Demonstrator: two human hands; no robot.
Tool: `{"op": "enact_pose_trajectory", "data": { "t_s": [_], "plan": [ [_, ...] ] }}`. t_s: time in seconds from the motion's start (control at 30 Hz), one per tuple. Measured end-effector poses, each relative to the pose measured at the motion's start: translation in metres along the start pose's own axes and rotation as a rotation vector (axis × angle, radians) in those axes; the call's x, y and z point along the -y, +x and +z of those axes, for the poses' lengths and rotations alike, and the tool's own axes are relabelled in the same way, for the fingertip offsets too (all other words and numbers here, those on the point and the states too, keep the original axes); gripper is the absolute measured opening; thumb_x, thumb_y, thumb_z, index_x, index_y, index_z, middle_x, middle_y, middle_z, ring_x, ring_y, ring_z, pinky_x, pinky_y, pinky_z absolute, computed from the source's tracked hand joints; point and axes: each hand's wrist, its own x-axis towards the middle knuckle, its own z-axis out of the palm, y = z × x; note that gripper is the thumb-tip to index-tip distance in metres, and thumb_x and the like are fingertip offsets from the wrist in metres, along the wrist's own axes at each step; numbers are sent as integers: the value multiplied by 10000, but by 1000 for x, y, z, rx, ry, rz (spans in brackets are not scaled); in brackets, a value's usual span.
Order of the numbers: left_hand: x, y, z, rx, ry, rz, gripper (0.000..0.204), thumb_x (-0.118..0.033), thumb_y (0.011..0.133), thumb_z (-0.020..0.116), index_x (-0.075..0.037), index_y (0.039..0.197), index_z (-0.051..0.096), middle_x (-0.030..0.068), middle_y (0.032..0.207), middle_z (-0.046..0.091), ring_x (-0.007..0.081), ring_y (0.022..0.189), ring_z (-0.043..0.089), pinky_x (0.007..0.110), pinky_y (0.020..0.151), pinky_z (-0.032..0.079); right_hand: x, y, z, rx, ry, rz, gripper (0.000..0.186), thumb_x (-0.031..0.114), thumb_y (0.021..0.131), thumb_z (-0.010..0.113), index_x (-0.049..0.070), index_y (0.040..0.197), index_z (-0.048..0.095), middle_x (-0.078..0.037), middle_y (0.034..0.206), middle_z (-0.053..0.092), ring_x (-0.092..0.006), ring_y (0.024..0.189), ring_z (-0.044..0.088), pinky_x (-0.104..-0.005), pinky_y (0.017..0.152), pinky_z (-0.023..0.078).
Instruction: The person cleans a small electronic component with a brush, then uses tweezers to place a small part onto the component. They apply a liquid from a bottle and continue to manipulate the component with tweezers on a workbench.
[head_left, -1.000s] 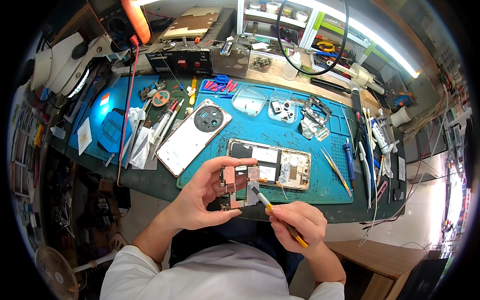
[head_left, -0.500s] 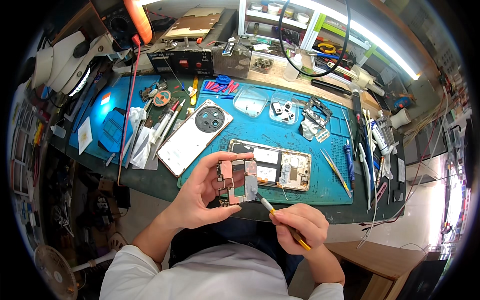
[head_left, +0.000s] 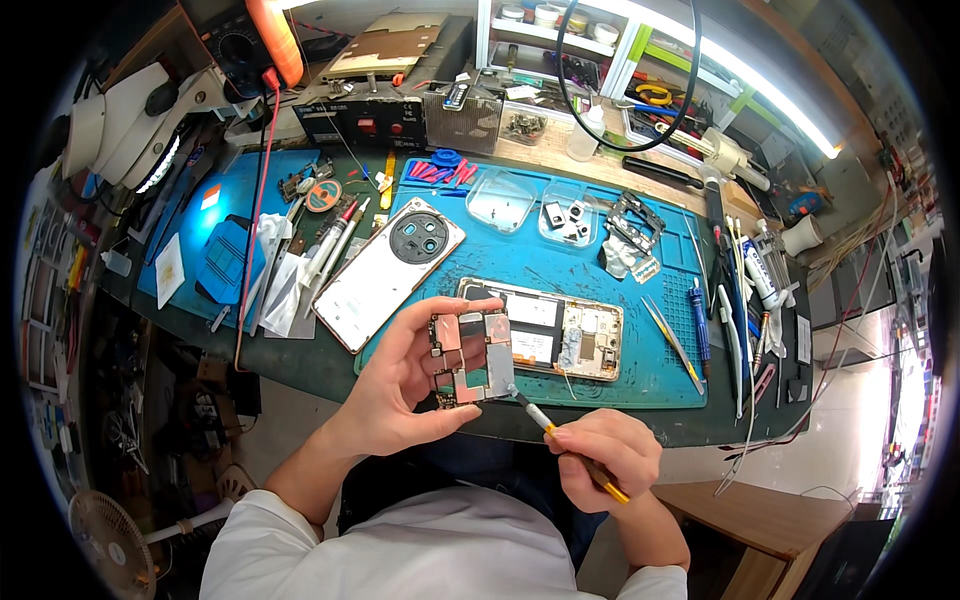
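My left hand (head_left: 405, 385) grips a phone circuit board (head_left: 497, 365) by its top and bottom edges, tilted up above the bench's near edge. Copper-pink shields and a grey, paste-smeared strip cover the board. Closed around a thin yellow-and-silver handled tool (head_left: 541, 417), seemingly a scraper or knife, my right hand (head_left: 608, 460) points its narrow tip at the board's lower right corner. Whether the tip touches cannot be made out. Behind the board lies an opened phone body (head_left: 595, 340) with a patch of grey paste. A white phone back cover (head_left: 375, 285) with a round camera ring rests to its left.
A blue work mat (head_left: 480, 260) covers the bench. On it are clear plastic boxes (head_left: 501, 203) with small parts, a metal frame piece (head_left: 634, 225), tweezers (head_left: 672, 345) and a blue pen-like tool (head_left: 698, 320). A microscope (head_left: 130, 115) stands far left.
The tool's tip has slid slightly down and right, toward the board's lower corner. My left hand and the board have shifted and turned slightly.
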Motion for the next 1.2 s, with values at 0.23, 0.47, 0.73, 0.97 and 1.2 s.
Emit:
{"op": "enact_pose_trajectory", "data": {
  "t_s": [0.23,0.47,0.73,0.97,1.2],
  "plan": [
    [0,0,2,-44,43,-15,941,122,756,771,-133,1541,318,243,1603,406,320,1408,547,415,1082,547,-2,2,4,17,-45,-18,354,-69,714,741,-2,1060,769,-111,859,762,-218,697,729,-283,614,566],
    [0,0,1,-42,48,-10,936,126,755,767,-131,1538,321,231,1607,408,311,1402,552,417,1087,543,2,2,0,7,-6,21,341,-71,709,740,-5,1042,772,-111,845,761,-210,687,724,-281,586,553],
    [2,-1,0,-24,-11,-9,851,93,842,767,-83,1542,316,200,1623,376,277,1439,494,454,1208,424,-1,3,4,32,-13,-26,369,-71,697,746,-8,1059,775,-115,869,770,-212,694,724,-283,600,557],
    [2,-1,0,30,31,2,851,94,847,766,-80,1545,311,193,1631,371,267,1454,477,454,1219,414,-1,6,6,62,-48,-5,362,-50,743,779,-14,1103,763,-135,928,783,-232,728,738,-295,616,565],
    [1,-2,0,37,30,-10,860,96,844,765,-79,1549,304,201,1633,363,266,1460,467,454,1228,402,0,2,3,24,-2,60,339,-45,774,770,-16,1111,756,-141,937,783,-239,744,747,-302,639,580]
  ]
}}
